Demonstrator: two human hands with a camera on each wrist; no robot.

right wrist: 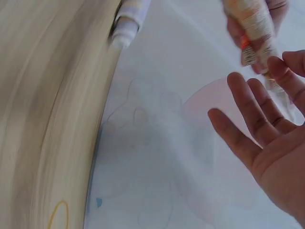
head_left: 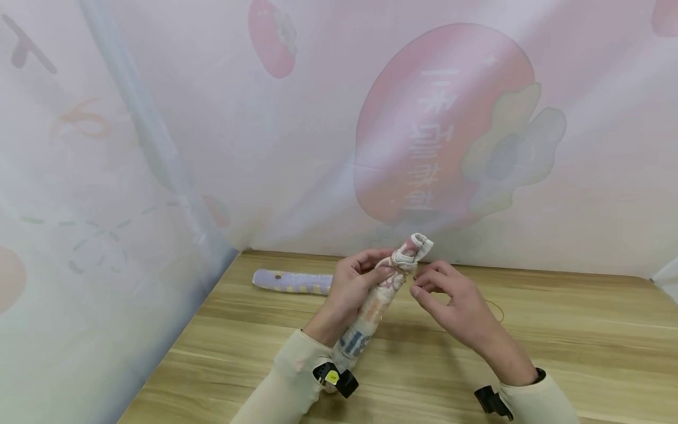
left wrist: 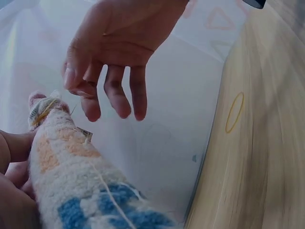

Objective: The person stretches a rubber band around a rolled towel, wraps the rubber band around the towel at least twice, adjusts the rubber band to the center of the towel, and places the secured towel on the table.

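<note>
Two hands work at one rolled towel (head_left: 377, 306). Your left hand (head_left: 354, 288) grips the roll, curled round its upper part. Its long axis tilts up and away from the wooden table (head_left: 556, 347). Your right hand (head_left: 450, 303) hovers just right of the tied top, fingers loosely spread, holding nothing. Roll: fuzzy, cream with orange and blue patches, thin band at the neck.

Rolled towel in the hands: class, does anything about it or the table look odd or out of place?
Little stands out. The rolled towel is bound near its top while the left hand grips it. A loose rubber band lies apart on the wooden table, and a second roll lies by the curtain.
</note>
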